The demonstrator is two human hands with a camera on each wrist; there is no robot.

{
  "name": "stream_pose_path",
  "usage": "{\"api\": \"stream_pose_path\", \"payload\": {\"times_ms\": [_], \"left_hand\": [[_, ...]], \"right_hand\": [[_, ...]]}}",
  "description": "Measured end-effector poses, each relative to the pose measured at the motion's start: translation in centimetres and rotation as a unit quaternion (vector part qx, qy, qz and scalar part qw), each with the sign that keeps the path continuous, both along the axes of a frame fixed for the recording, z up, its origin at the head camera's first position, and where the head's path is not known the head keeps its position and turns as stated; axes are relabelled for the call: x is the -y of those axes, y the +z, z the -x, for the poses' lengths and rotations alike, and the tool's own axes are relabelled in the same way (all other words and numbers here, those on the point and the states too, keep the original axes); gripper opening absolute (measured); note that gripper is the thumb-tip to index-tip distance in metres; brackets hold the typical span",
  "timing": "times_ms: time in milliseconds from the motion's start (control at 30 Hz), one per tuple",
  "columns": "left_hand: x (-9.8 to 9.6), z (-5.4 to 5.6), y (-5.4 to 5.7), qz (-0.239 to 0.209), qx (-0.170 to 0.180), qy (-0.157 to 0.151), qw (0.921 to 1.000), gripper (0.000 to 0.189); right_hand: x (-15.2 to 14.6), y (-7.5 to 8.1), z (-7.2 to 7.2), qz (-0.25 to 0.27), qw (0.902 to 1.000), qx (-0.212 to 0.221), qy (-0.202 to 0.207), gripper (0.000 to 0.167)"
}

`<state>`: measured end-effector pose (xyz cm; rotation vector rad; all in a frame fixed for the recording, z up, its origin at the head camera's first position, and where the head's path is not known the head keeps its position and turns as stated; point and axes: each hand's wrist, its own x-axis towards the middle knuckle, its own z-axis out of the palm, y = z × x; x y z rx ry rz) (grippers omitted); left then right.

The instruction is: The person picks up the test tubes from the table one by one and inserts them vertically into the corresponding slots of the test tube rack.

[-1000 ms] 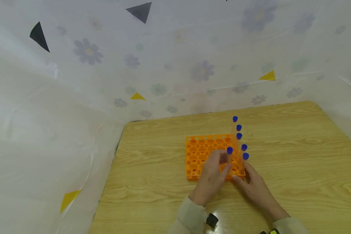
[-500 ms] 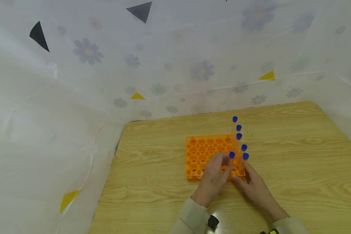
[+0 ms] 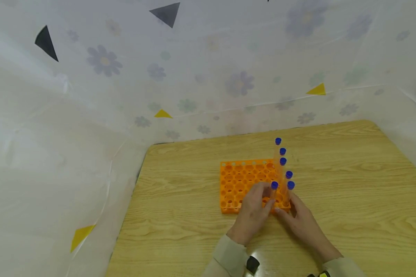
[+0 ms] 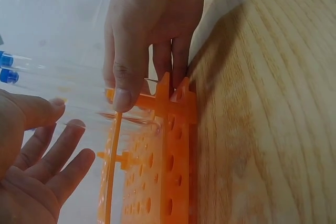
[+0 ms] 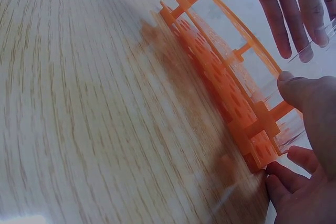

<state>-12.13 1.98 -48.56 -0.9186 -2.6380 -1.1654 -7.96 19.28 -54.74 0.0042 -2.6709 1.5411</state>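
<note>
An orange test tube rack with rows of round holes stands on the table. My left hand pinches a clear, blue-capped test tube between thumb and fingers over the rack's front right part. In the left wrist view, this tube's lower end shows below the rack's upper shelf. My right hand grips the front right corner of the rack, with its thumb over the upper shelf and its fingers along the side. Several more blue-capped tubes stand upright along the rack's right side.
The wood-grain table extends around the rack on all sides. Behind it and to the left hangs a pale sheet with flower prints and dark and yellow triangles.
My left hand has moved slightly right and lowered the pinched tube into the rack, its cap now sitting lower. The right hand and the rack have stayed in place.
</note>
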Motion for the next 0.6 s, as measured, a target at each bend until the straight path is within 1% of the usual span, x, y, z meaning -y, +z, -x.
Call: {"api": "stream_pose_path", "payload": {"times_ms": [167, 267, 367, 433, 467, 533, 600], "left_hand": [[0.1, 0.0, -0.1, -0.004, 0.014, 0.002, 0.9999, 0.034], [0.2, 0.0, -0.2, -0.008, 0.014, 0.0, 0.9999, 0.035], [0.3, 0.0, -0.1, -0.011, 0.029, -0.002, 0.9995, 0.037], [0.4, 0.0, 0.1, -0.009, 0.045, 0.001, 0.9989, 0.038], [0.5, -0.1, 0.2, -0.011, 0.063, 0.006, 0.9979, 0.039], [0.8, -0.1, 0.5, -0.014, 0.094, 0.021, 0.9952, 0.039], [1.2, -0.1, 0.9, -0.021, 0.111, 0.036, 0.9929, 0.039]], "right_hand": [[0.1, -0.1, 0.1, -0.002, 1.0, -0.004, 0.003, 0.072], [0.1, -0.1, 0.0, 0.008, 0.9999, -0.007, 0.006, 0.072], [0.1, 0.0, 0.0, 0.015, 0.9998, -0.005, 0.008, 0.073], [0.1, 0.2, 0.0, 0.012, 0.9999, 0.003, 0.007, 0.074], [0.1, 0.2, 0.0, 0.01, 0.9999, 0.006, 0.007, 0.074], [-0.1, 0.3, 0.0, 0.005, 0.9998, 0.017, 0.005, 0.075], [-0.2, 0.4, 0.0, 0.002, 0.9997, 0.021, 0.008, 0.075]]}}
